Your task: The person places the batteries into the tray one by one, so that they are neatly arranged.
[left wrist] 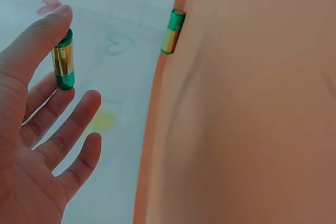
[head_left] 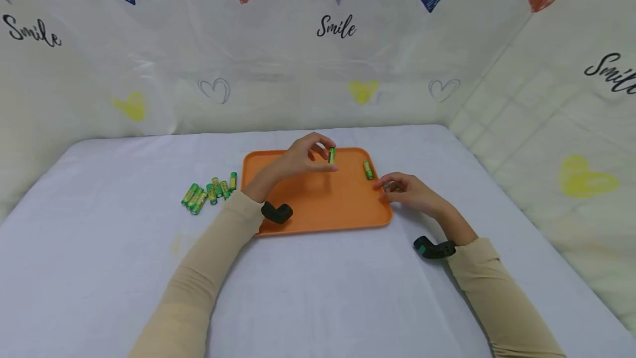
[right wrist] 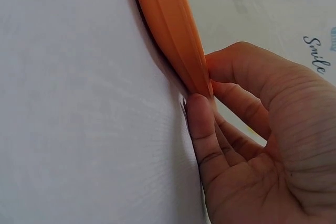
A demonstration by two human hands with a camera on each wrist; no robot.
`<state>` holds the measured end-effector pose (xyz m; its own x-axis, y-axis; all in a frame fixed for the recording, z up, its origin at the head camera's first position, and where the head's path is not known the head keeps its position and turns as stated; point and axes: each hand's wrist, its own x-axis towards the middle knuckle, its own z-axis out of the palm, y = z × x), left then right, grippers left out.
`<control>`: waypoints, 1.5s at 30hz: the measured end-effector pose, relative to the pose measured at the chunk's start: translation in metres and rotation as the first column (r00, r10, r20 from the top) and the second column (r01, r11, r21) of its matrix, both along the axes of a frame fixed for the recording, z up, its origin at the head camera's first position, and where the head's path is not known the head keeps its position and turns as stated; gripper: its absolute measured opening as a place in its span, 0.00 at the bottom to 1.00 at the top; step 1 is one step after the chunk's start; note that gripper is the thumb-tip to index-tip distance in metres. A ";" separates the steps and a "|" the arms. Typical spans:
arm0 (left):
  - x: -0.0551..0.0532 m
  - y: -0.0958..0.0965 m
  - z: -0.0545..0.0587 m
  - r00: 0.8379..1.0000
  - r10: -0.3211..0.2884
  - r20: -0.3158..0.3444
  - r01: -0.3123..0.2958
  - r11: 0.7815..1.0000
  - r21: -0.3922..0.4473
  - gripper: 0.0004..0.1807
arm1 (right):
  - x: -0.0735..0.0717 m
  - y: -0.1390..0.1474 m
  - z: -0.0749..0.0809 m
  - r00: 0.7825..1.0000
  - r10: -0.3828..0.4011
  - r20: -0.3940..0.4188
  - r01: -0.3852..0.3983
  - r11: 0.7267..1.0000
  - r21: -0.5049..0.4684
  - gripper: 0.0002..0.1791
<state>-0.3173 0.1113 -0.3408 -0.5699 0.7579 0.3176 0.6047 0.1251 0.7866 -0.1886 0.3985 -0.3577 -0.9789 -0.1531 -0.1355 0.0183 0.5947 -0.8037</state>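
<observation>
My left hand [head_left: 300,158] is above the orange tray [head_left: 323,209], pinching a green and gold battery [head_left: 332,155] by its ends between thumb and fingertip. In the left wrist view this battery [left wrist: 64,60] is upright, with the other fingers spread loosely away from it. Another battery [head_left: 367,170] lies inside the tray along its right side. At the tray's right edge, my right hand [head_left: 409,192] holds the rim [right wrist: 197,72] between its thumb and curled fingers, as the right wrist view shows.
Left of the tray, several loose green batteries [head_left: 197,200] lie in a cluster on the white-covered table [head_left: 318,291]. A white sheet [head_left: 278,82] printed with hearts and words hangs behind the table's far edge.
</observation>
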 end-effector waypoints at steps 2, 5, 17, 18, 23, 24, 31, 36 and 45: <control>0.001 0.004 0.000 1.000 -0.007 -0.002 0.007 1.000 0.000 0.28 | -0.001 0.000 0.000 1.000 -0.003 0.005 0.003 1.000 0.007 0.19; 0.002 0.009 0.000 1.000 -0.012 0.001 0.012 1.000 0.003 0.28 | -0.001 0.000 0.000 1.000 -0.002 0.010 0.002 1.000 0.007 0.19; 0.002 0.029 -0.008 1.000 0.006 0.025 -0.005 0.999 -0.032 0.31 | 0.000 0.001 -0.001 1.000 0.006 0.003 -0.006 1.000 -0.019 0.18; 0.002 0.031 -0.008 0.999 0.010 0.031 -0.009 0.999 -0.034 0.31 | 0.000 0.001 -0.001 1.000 0.009 -0.002 -0.009 1.000 -0.018 0.18; 0.003 0.040 -0.008 0.998 0.012 0.066 -0.010 0.999 -0.036 0.31 | 0.000 0.001 -0.001 1.000 0.017 -0.012 -0.017 1.000 -0.023 0.18; 0.003 0.042 -0.009 0.997 0.010 0.071 -0.007 0.999 -0.040 0.31 | 0.000 0.001 -0.001 1.000 0.019 -0.011 -0.019 1.000 -0.023 0.18; 0.005 0.053 -0.014 0.996 0.034 0.083 -0.028 0.997 -0.073 0.31 | -0.001 0.001 -0.002 1.000 0.030 0.009 -0.030 0.998 -0.047 0.18; 0.004 0.058 -0.018 0.985 0.047 0.164 -0.036 0.997 -0.070 0.32 | -0.001 0.001 -0.001 0.999 0.035 0.012 -0.035 0.998 -0.060 0.18; 0.006 0.067 -0.022 0.968 0.068 0.240 -0.047 0.995 -0.090 0.32 | -0.001 0.001 -0.002 1.000 0.020 0.005 -0.020 0.999 -0.041 0.18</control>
